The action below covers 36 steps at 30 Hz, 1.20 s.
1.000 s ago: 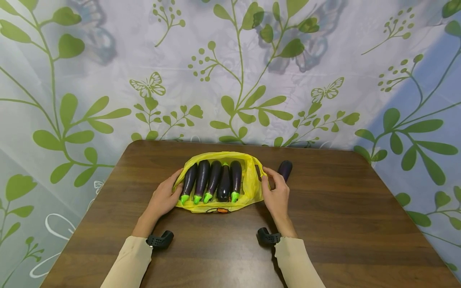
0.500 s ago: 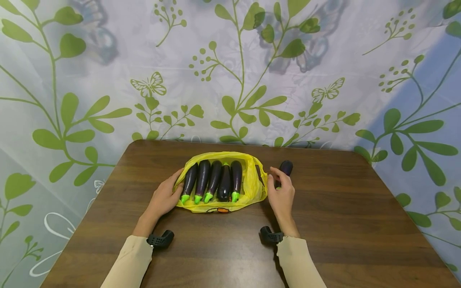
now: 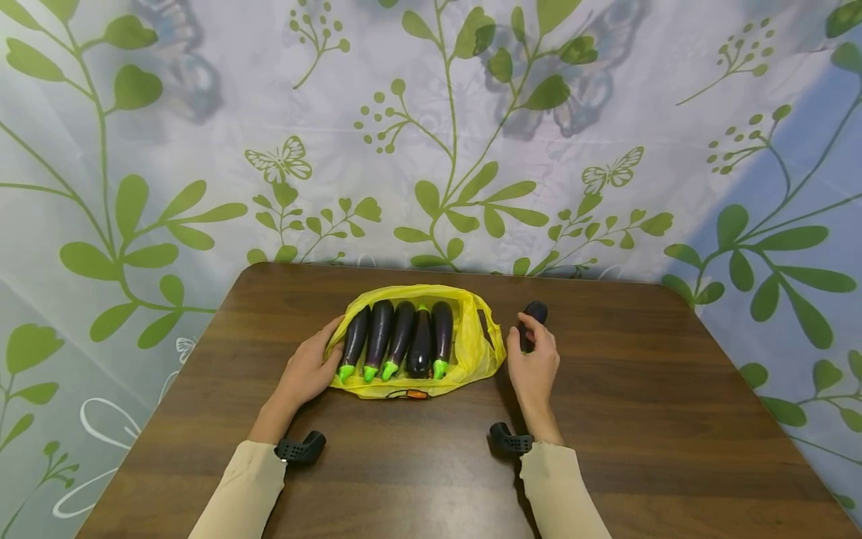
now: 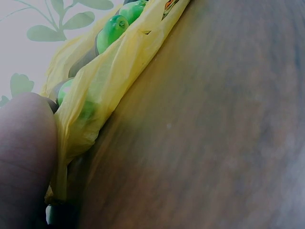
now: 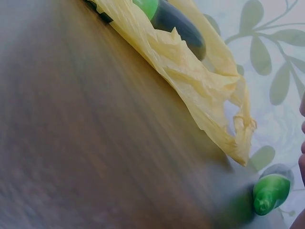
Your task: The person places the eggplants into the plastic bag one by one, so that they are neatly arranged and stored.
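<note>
A yellow plastic bag (image 3: 481, 358) lies on the table with its mouth spread wide. Inside it is a row of several dark eggplants (image 3: 402, 333), most with their green caps toward the person. My left hand (image 3: 311, 367) holds the bag's left edge, its thumb along the rim; the fingers behind are hidden. To the right of the bag lies a single eggplant (image 3: 536, 313), partly covered by my right hand (image 3: 535, 367). That hand's thumb and fingers stand apart on either side of it. In the right wrist view, the loose eggplant's green cap (image 5: 270, 193) shows near the fingers.
The brown wooden table (image 3: 673, 404) extends to both sides and toward the person. Behind its far edge hangs a pale cloth (image 3: 431, 150) printed with green leaves and butterflies. The bag's right handle loop (image 5: 243, 126) stands up beside the loose eggplant.
My right hand has let go of the bag's right edge and moved right, over the loose eggplant. The left hand and the eggplants in the bag have stayed put.
</note>
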Each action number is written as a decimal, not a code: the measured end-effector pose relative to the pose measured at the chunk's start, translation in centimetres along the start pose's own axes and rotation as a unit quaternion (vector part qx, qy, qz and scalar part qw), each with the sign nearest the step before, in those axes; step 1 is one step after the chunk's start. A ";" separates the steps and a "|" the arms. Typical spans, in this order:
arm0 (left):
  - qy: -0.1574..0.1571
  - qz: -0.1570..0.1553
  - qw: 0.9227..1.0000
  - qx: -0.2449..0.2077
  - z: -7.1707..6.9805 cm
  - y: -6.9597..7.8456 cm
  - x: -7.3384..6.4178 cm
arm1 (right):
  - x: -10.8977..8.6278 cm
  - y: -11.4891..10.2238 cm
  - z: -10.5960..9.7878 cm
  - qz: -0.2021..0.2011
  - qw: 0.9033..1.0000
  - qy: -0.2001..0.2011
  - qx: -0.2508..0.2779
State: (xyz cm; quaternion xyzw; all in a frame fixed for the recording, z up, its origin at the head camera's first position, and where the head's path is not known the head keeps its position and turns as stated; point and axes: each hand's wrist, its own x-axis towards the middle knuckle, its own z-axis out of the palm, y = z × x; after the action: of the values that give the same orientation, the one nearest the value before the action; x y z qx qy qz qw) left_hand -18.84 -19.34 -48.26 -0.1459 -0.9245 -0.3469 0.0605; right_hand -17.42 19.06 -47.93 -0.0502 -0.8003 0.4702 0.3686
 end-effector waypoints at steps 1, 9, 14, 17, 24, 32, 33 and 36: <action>0.000 0.001 1.000 0.000 0.0 0.0 0.0 | 0.0 0.1 0.0 0.000 1.000 0.001 -0.002; 0.000 0.002 1.000 -0.001 0.1 -0.1 0.1 | 0.2 0.5 -0.1 0.017 1.000 0.001 -0.022; -0.001 0.000 1.000 -0.003 0.0 -0.2 0.1 | 0.3 0.6 -0.1 0.018 0.999 -0.002 -0.027; -0.002 0.000 1.000 -0.004 0.0 -0.1 0.1 | 0.3 0.6 -0.2 0.018 0.999 -0.003 -0.031; 0.000 0.002 1.000 -0.002 0.0 -0.2 0.1 | 0.4 0.7 -0.5 0.021 0.999 -0.001 -0.035; 0.001 0.002 1.000 0.000 0.0 -0.2 0.1 | 0.6 1.1 -0.8 0.041 0.998 0.002 -0.050; 0.001 0.002 1.000 0.000 0.0 -0.2 0.1 | 0.6 1.1 -0.9 0.045 0.998 0.002 -0.053; 0.001 0.002 1.000 -0.001 0.1 -0.2 0.1 | 0.7 1.3 -1.0 0.059 0.997 0.002 -0.057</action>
State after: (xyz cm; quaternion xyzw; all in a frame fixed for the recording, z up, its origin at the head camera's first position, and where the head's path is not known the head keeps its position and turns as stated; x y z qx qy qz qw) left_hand -18.99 -19.40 -48.39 -0.1477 -0.9238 -0.3478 0.0619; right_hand -17.63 20.78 -48.27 -0.1194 -0.8208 0.4448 0.3379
